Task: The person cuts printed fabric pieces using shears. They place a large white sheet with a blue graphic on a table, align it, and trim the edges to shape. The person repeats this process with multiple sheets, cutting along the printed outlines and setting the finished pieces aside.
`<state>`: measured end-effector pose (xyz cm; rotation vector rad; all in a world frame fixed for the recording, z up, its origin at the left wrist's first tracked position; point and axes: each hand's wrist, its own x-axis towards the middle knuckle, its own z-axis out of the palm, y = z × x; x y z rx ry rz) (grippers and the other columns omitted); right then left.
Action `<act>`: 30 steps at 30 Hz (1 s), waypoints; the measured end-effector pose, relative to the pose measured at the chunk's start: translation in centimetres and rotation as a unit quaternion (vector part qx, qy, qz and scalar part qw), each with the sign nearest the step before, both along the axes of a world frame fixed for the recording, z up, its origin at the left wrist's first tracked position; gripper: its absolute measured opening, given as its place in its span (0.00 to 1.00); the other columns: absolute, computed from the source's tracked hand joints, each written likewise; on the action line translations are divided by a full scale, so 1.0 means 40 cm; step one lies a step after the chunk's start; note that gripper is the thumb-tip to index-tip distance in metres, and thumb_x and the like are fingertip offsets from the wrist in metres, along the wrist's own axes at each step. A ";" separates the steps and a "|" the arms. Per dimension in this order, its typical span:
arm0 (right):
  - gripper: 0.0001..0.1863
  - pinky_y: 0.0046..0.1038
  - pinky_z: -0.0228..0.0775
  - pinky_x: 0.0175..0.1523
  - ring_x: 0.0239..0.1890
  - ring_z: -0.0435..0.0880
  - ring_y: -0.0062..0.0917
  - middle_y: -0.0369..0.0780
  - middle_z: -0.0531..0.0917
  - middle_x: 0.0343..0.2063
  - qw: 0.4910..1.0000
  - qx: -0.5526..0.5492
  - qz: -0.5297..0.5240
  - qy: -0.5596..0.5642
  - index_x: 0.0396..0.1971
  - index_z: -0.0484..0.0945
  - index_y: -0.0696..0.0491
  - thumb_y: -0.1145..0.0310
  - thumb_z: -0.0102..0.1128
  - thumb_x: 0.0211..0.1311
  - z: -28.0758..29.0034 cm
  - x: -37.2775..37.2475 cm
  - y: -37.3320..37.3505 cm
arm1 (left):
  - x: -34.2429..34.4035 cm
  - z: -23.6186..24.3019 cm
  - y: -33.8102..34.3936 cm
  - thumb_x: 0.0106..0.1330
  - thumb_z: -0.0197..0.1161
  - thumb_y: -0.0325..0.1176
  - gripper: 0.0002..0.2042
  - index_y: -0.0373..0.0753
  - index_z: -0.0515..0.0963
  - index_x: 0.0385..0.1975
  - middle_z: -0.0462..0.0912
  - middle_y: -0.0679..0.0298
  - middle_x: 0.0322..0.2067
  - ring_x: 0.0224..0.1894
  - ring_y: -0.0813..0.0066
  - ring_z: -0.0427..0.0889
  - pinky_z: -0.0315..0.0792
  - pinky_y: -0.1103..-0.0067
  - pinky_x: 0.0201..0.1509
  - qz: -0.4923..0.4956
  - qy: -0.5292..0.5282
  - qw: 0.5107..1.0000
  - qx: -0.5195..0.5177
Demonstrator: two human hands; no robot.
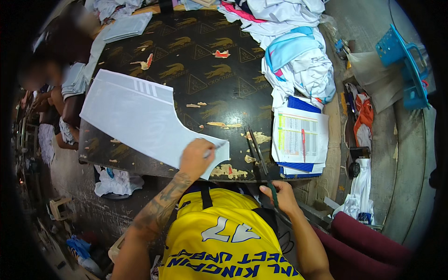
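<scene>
A white cut fabric panel point(133, 114) with faint stripes near its far edge lies flat on the dark table. My left hand point(198, 156) rests on the panel's narrow right end, fingers closed; something slim and pale shows at the fingertips, and I cannot tell if it is a tool or a fabric fold. At the table's near edge, my right hand point(283, 196) grips a pair of scissors point(259, 154) by a handle wrapped in green. Their long dark blades point away from me, over the tabletop, apart from the panel.
The table point(219, 93) has a worn, chipped surface. To the right lie printed sheets point(291, 135) with a red pen point(303, 144) over blue folders. Heaped garments point(301, 65) cover the far right; stacked white pieces point(128, 27) sit far left. Another person point(65, 44) is at the left.
</scene>
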<state>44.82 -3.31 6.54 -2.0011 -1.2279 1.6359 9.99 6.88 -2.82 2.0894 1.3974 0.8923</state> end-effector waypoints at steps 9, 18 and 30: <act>0.29 0.30 0.64 0.37 0.30 0.72 0.21 0.34 0.77 0.24 0.958 -0.177 0.224 0.007 0.34 0.85 0.55 0.40 0.77 0.63 -0.009 0.127 -0.055 | -0.350 0.100 -0.118 0.67 0.68 0.26 0.14 0.33 0.82 0.51 0.85 0.53 0.46 0.49 0.56 0.84 0.76 0.64 0.56 0.569 0.069 0.819 0.014; 0.32 0.34 0.70 0.40 0.33 0.77 0.25 0.40 0.84 0.28 0.948 -0.194 0.253 -0.005 0.42 0.86 0.58 0.40 0.79 0.61 -0.011 0.133 -0.059 | -0.036 0.071 -0.235 0.61 0.66 0.24 0.11 0.41 0.82 0.44 0.77 0.61 0.46 0.55 0.58 0.75 0.64 0.61 0.62 0.087 0.118 0.983 -0.108; 0.39 0.39 0.72 0.40 0.30 0.81 0.33 0.46 0.82 0.25 0.946 -0.162 0.279 0.005 0.48 0.84 0.58 0.33 0.77 0.58 -0.087 -0.088 -0.048 | -0.027 0.056 -0.223 0.61 0.65 0.20 0.14 0.37 0.82 0.48 0.81 0.58 0.48 0.56 0.54 0.79 0.68 0.61 0.64 0.125 0.047 0.990 -0.055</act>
